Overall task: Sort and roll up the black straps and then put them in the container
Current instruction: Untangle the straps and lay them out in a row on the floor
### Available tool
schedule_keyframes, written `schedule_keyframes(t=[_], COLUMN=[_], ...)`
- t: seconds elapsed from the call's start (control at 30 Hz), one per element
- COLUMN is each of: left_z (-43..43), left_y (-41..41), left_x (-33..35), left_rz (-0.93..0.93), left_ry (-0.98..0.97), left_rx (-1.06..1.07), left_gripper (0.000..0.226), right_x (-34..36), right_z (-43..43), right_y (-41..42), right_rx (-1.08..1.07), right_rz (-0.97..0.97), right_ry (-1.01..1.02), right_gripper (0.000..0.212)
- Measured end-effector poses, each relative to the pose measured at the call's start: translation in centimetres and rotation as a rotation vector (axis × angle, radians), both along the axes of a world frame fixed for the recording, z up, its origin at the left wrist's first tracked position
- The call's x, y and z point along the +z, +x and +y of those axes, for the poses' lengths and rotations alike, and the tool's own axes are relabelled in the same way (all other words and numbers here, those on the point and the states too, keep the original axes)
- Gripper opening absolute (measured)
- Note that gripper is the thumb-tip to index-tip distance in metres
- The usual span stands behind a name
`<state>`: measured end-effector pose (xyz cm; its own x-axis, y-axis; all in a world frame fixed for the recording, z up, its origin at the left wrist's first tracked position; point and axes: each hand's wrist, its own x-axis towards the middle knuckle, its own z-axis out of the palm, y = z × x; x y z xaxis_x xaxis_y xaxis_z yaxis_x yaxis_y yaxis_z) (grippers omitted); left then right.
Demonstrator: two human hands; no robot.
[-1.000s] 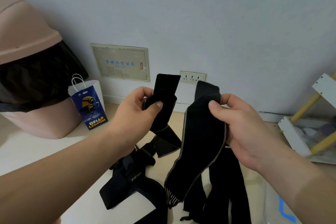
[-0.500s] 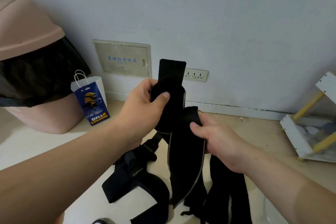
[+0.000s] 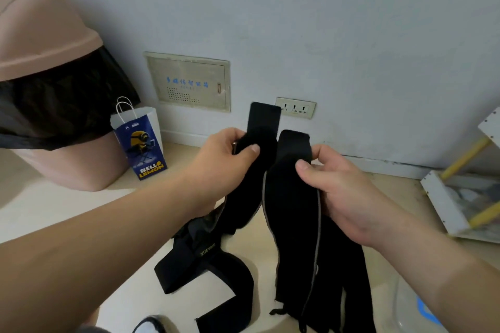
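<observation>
Two straps are held up above the beige floor point(image 3: 392, 189), their tails hanging down tangled. The narrow black fabric strap point(image 3: 263, 121) is pinched in the grip of the left hand point(image 3: 224, 159), and the wide black strap with grey edging point(image 3: 292, 211) is pinched in the grip of the right hand point(image 3: 343, 192). They should be drawn apart gently before any rolling is begun.

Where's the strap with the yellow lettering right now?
Head view, lower centre-left: the lettered strap lies on the floor beneath the left hand, which grips a second strap, and left of the grey-edged strap pinched by the right hand.
</observation>
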<state>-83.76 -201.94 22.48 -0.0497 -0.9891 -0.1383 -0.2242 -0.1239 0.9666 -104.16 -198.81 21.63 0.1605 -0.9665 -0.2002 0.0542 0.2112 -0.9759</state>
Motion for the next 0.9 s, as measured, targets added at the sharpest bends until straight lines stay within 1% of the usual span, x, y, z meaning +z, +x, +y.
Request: schedule_keyframes(t=[0.07,0.17,0.3,0.47,0.57,0.67,0.8,0.9], left_z=[0.1,0.3,0.3,0.6,1.0,1.2,1.3,1.5], left_y=[-0.2,-0.2,0.0,-0.2,-0.5,-0.8,-1.1,-1.2], left_x=[-0.1,0.1,0.2,0.0,0.1,0.1,0.2,0.2], left_rz=[-0.005,0.077,0.179,0.167,0.152,0.144,0.196,0.195], left_ry=[0.003,0.051,0.105,0.142,0.133,0.110,0.102,0.119], left_rx=[-0.052,-0.135,-0.238,-0.348,-0.362,-0.351,-0.295,-0.352], left_gripper=[0.008,0.012,0.009,0.006,0.009,0.019,0.022,0.026], right_x=[0.3,0.4,0.6,0.5,0.7,0.8,0.9,0.8], right_z=[0.0,-0.1,-0.1,-0.2,-0.2,0.0,0.1,0.1], right_y=[-0.1,-0.3,-0.6,-0.6,-0.7,-0.8,-0.6,-0.3], right_rx=[-0.027,-0.068,-0.106,-0.190,-0.235,-0.249,-0.307,-0.359], right_rz=[-0.009,-0.035,-0.070,-0.058,-0.053,-0.008,-0.009,-0.017], right_ry=[-0.045,-0.078,-0.096,-0.114,-0.087,-0.063,-0.064,-0.059], right_gripper=[0.005,0.007,0.015,0.009,0.007,0.008,0.012,0.011])
